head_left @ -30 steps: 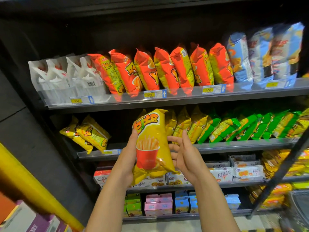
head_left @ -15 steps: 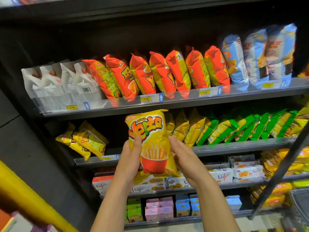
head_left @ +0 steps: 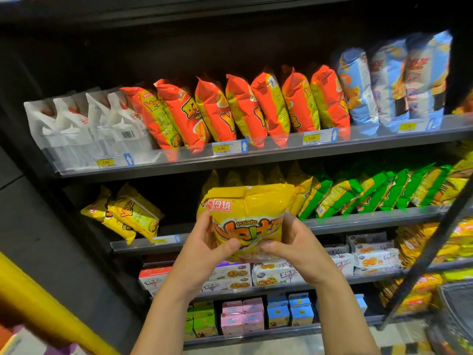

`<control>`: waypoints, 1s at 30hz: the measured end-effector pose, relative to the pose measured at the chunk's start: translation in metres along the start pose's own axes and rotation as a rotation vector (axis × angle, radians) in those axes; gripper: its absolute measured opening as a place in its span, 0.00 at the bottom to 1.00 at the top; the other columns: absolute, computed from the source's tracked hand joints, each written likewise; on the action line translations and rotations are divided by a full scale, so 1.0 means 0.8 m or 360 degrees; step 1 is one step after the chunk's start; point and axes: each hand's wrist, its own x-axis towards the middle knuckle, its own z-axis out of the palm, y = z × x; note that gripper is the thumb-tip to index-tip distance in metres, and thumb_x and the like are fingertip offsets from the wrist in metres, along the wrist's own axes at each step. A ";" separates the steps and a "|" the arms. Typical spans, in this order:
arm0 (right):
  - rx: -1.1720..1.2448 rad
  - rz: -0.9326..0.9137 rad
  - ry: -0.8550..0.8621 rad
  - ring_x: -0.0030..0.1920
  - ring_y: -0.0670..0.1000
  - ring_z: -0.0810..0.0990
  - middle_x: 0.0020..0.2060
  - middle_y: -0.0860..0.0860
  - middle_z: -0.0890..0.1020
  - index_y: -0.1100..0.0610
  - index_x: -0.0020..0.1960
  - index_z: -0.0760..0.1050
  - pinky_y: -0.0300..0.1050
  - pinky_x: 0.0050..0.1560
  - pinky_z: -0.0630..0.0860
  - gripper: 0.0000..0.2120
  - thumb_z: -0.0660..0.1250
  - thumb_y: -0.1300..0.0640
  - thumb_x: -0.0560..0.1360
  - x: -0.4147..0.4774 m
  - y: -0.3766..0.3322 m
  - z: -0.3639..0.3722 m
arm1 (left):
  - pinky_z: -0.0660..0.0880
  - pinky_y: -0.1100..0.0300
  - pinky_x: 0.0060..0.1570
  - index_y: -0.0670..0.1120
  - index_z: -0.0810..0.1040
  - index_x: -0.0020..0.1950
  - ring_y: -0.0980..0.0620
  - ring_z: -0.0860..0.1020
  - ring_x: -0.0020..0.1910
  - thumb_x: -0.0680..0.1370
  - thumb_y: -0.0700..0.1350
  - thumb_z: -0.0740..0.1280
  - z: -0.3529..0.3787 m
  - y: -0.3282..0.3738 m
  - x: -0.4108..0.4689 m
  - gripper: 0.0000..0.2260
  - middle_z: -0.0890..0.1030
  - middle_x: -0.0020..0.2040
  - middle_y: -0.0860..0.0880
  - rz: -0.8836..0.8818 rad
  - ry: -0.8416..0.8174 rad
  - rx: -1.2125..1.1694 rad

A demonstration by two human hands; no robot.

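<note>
— At the snack rack, what was the person holding?

— One yellow potato-stick bag (head_left: 249, 213). It was raised in front of the second shelf (head_left: 371, 218), at the left end of that shelf's row of snacks, with its printed front facing the person.

— Were both hands on it?

— Both. The left hand (head_left: 202, 249) gripped the bag's left side, thumb pressed on the front and fingers curled round behind. The right hand (head_left: 299, 248) gripped the right side the same way. The two thumbs lay low on the front, close together but apart.

— Was it resting on the shelf?

— I couldn't tell. Its bottom edge was hidden behind the hands, though it seemed to hang just in front of the shelf rail.

— And around it?

— Just behind it stood more yellow bags (head_left: 297, 180), and beside those a run of green bags (head_left: 371, 193) leaned off to the right. Two loose yellow bags (head_left: 128, 213) lay tilted at the left end of the same shelf, well apart from the held one. On the top shelf (head_left: 179, 167) stood white pouches (head_left: 89, 129), then orange bags (head_left: 243, 108), then pale blue bags (head_left: 389, 80), with yellow price tags (head_left: 311, 137) on the clear rail. Below the hands lay cookie boxes (head_left: 276, 275), and on the lowest shelf stood small cartons (head_left: 243, 316) in green, pink and blue. Down at the lower left a yellow pole (head_left: 38, 301) slanted across the corner.
</note>
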 end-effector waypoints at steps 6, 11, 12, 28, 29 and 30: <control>0.0098 0.0111 0.0091 0.60 0.51 0.86 0.58 0.49 0.87 0.53 0.67 0.76 0.45 0.56 0.83 0.24 0.76 0.52 0.73 -0.002 -0.009 0.007 | 0.78 0.43 0.66 0.56 0.73 0.76 0.47 0.80 0.68 0.77 0.55 0.75 -0.006 0.007 -0.003 0.28 0.82 0.69 0.50 -0.0161 -0.0048 -0.0073; 0.0251 0.0369 0.0100 0.58 0.56 0.87 0.56 0.54 0.88 0.56 0.64 0.82 0.55 0.60 0.82 0.23 0.72 0.40 0.78 0.000 -0.019 0.018 | 0.79 0.35 0.64 0.51 0.78 0.70 0.43 0.85 0.60 0.78 0.60 0.72 0.005 0.019 0.000 0.24 0.86 0.61 0.46 -0.0409 0.0088 -0.0226; 0.0248 0.0404 0.0084 0.56 0.52 0.88 0.54 0.52 0.89 0.54 0.62 0.83 0.51 0.57 0.83 0.20 0.70 0.41 0.79 0.001 -0.019 0.018 | 0.81 0.38 0.61 0.49 0.77 0.70 0.43 0.86 0.58 0.77 0.60 0.71 0.008 0.021 0.001 0.25 0.87 0.59 0.45 -0.0475 0.0109 -0.0276; 0.0772 0.0569 0.0178 0.61 0.61 0.86 0.60 0.58 0.86 0.54 0.70 0.78 0.63 0.66 0.79 0.24 0.74 0.48 0.76 0.007 -0.008 0.036 | 0.82 0.46 0.58 0.51 0.75 0.73 0.48 0.86 0.57 0.77 0.59 0.73 0.017 0.023 -0.001 0.26 0.85 0.62 0.48 -0.0502 0.0403 -0.0147; 0.0721 0.0524 0.0211 0.60 0.60 0.86 0.60 0.57 0.87 0.53 0.71 0.77 0.63 0.66 0.79 0.25 0.74 0.48 0.76 0.008 -0.003 0.036 | 0.81 0.50 0.58 0.53 0.74 0.73 0.51 0.84 0.59 0.78 0.57 0.74 0.015 0.021 -0.001 0.25 0.82 0.64 0.51 -0.0400 0.0504 -0.0057; 0.0649 0.0476 0.0254 0.60 0.58 0.86 0.60 0.55 0.87 0.51 0.71 0.76 0.63 0.66 0.79 0.26 0.75 0.48 0.75 0.010 0.001 0.035 | 0.80 0.54 0.57 0.54 0.75 0.72 0.54 0.82 0.60 0.79 0.53 0.74 0.013 0.021 -0.001 0.22 0.81 0.64 0.54 -0.0281 0.0610 -0.0022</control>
